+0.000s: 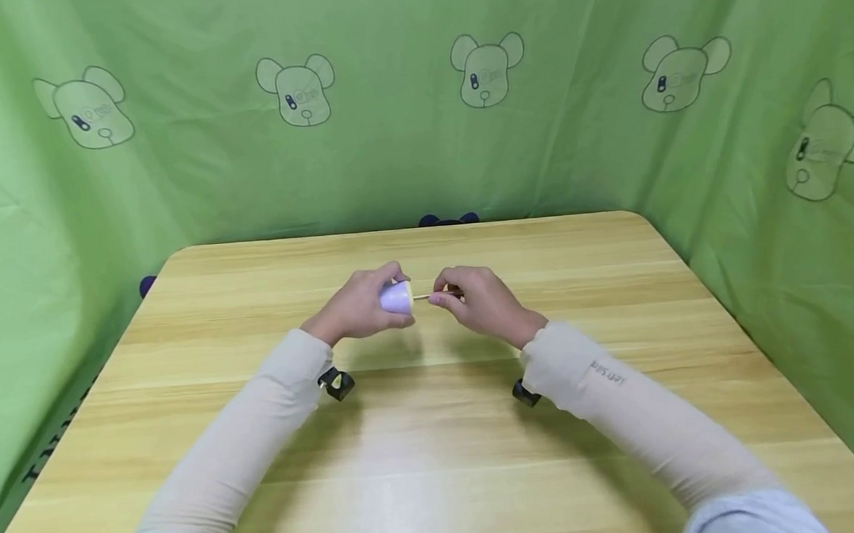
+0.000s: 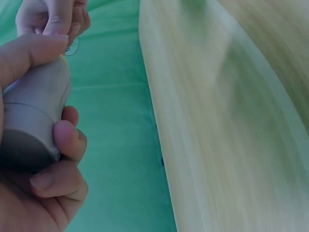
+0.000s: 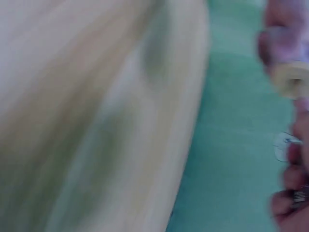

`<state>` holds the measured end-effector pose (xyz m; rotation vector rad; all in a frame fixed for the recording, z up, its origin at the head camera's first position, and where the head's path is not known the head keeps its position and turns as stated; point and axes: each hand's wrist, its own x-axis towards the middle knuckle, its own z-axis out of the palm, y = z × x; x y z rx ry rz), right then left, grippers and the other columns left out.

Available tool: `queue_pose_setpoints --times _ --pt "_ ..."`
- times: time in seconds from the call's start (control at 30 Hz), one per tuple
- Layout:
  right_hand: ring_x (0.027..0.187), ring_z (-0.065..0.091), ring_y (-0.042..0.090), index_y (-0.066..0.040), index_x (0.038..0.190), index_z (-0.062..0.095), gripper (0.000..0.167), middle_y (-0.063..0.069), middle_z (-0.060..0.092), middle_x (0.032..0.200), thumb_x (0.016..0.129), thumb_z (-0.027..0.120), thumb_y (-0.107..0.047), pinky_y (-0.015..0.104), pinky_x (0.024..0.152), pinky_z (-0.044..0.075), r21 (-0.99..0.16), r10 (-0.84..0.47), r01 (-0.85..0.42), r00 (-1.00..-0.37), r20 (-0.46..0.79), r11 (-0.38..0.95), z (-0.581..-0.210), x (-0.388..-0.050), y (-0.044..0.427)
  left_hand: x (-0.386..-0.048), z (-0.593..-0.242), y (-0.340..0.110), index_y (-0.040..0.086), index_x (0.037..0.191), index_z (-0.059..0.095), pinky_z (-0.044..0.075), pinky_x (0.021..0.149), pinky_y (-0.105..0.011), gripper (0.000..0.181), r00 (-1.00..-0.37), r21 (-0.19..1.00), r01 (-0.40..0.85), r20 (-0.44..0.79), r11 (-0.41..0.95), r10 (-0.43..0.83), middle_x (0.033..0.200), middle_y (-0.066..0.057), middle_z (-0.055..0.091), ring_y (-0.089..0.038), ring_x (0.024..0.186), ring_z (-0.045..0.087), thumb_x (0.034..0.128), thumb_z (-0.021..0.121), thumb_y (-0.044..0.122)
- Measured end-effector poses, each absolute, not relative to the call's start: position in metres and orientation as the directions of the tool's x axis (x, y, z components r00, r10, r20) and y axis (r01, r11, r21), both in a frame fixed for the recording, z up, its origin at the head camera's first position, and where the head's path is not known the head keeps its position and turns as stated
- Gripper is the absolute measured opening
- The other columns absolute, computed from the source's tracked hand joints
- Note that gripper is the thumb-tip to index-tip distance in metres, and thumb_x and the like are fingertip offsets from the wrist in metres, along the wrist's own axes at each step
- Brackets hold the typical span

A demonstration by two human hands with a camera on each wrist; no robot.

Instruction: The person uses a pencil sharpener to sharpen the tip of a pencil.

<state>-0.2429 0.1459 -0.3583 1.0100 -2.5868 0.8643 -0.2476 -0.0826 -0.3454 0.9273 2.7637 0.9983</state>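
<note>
In the head view, the left hand [image 1: 360, 307] has its grip clamped round a lavender cylinder [image 1: 396, 299], held above the desk [image 1: 405, 426] with its cream end facing three o'clock. At that side, the right hand [image 1: 484, 302] pinches a thin rod [image 1: 421, 297] that reaches toward nine o'clock, to the cream end; whether it enters cannot be told. In the left wrist view, the cylinder sits at nine o'clock, dark base toward six, the right hand at eleven. In the blurred right wrist view, the cream end shows at two o'clock.
</note>
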Motion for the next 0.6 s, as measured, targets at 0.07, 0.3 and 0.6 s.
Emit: queue_pose_setpoints --times 0.07,0.3,0.6 --pt "0.068 0.059 0.012 -0.006 0.089 0.065 0.010 0.002 0.064 0.079 0.089 0.070 -0.014 0.026 0.061 0.051 -0.359 -0.557 -0.759 -0.646 0.522 0.543 -0.363 -0.243 0.146 -0.247 -0.343 -0.084 0.010 0.112 0.056 0.052 0.058 -0.030 0.048 -0.824 0.616 0.508 0.145 0.601 0.548 0.096 -0.011 0.062 -0.023 0.074 0.059 0.0742 0.083 0.023" --pt "0.045 0.043 0.007 -0.010 0.068 0.055 0.026 0.000 0.057 0.059 0.079 0.079 -0.012 0.024 0.038 0.035 -0.069 -0.496 -0.827 -0.399 0.771 0.558 -0.370 -0.245 0.144 -0.246 -0.339 -0.082 0.008 0.110 0.056 0.051 0.056 -0.030 0.048 -0.805 0.624 0.538 0.183 0.566 0.564 0.092 -0.011 0.062 -0.022 0.072 0.059 0.0728 0.082 0.023" --pt "0.048 0.033 0.010 -0.013 0.061 0.043 0.037 -0.003 0.039 0.054 0.093 0.063 -0.017 0.027 0.047 0.031 -0.653 -0.463 -0.461 -0.866 0.186 0.600 -0.348 -0.241 0.137 -0.241 -0.344 -0.079 0.007 0.108 0.057 0.051 0.062 -0.030 0.046 -0.761 0.492 0.631 0.245 0.600 0.600 0.093 -0.008 0.064 -0.021 0.078 0.060 0.0724 0.083 0.021"
